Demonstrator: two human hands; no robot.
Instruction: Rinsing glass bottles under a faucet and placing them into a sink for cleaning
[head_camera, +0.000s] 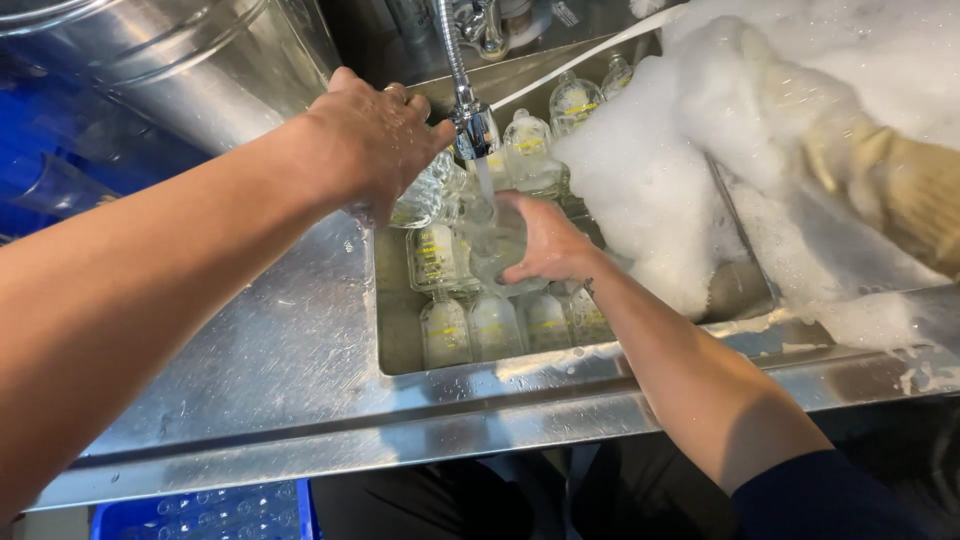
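So this is a steel sink (400, 345) pretty much packed with clear glass bottles (470, 325), the small kind with yellow print on them, lying in rows under the water. The person's right hand (545, 240) is wrapped around one clear bottle (497, 250), holding it right under the faucet nozzle (474, 128), and a thin stream of water is running down onto it. The left hand (375, 140) is up by the nozzle, fingers closed on another clear glass piece (425, 195) that sits just to the left of the stream, touching or nearly touching the bottle in the other hand. Hard to tell exactly what that second piece is, it's see-through and half hidden.

To the right there's a huge heap of white foam (650, 190) spilling over the sink's divider. A big metal drum (170, 60) stands off to the upper left, and a blue crate (200, 510) sits below the counter edge.
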